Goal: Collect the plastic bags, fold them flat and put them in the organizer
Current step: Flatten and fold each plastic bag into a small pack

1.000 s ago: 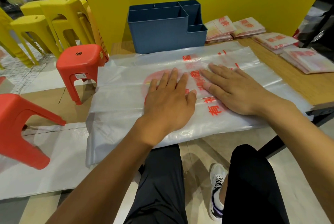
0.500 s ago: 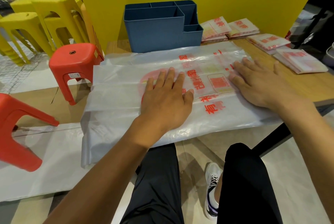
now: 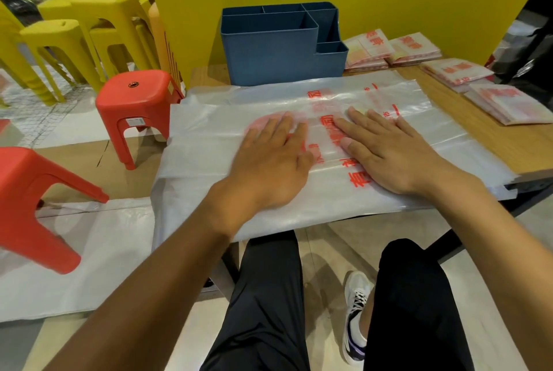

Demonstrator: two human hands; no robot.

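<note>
**Both palms flat on a bag at the table's near edge**

We sat facing a tall yellow panel (image 3: 209,11) with large black characters, which closed off the far side of the scene. The floor (image 3: 478,296) below us was pale, and on the left a broad white sheet (image 3: 89,266) lay across it beside brown cardboard (image 3: 89,167). A wooden table (image 3: 493,137) ran from the centre to the right, its far edge against the panel.

A large translucent plastic bag (image 3: 209,119) with red print covered most of the tabletop, spread flat; its left end and near edge hung over the table's sides. Our left hand (image 3: 269,167) lay on the middle of it, palm down, fingers straight and close together, gripping nothing. Our right hand (image 3: 392,155) pressed flat just beside it, fingers straight and slightly fanned, also holding nothing.

On the far left stood stacked yellow stools (image 3: 74,32). One red stool (image 3: 140,101) stood upright near the table's left end, and another red stool (image 3: 33,200) lay tilted at the near left.

The blue organizer (image 3: 269,53), with several open compartments, stood on the far part of the table, touching the bag's far edge. To its right, four piles of folded bags (image 3: 508,104) lay in a row along the table's far right.

Between our dark trouser legs (image 3: 269,296) a white sneaker (image 3: 356,311) showed on the floor.
</note>
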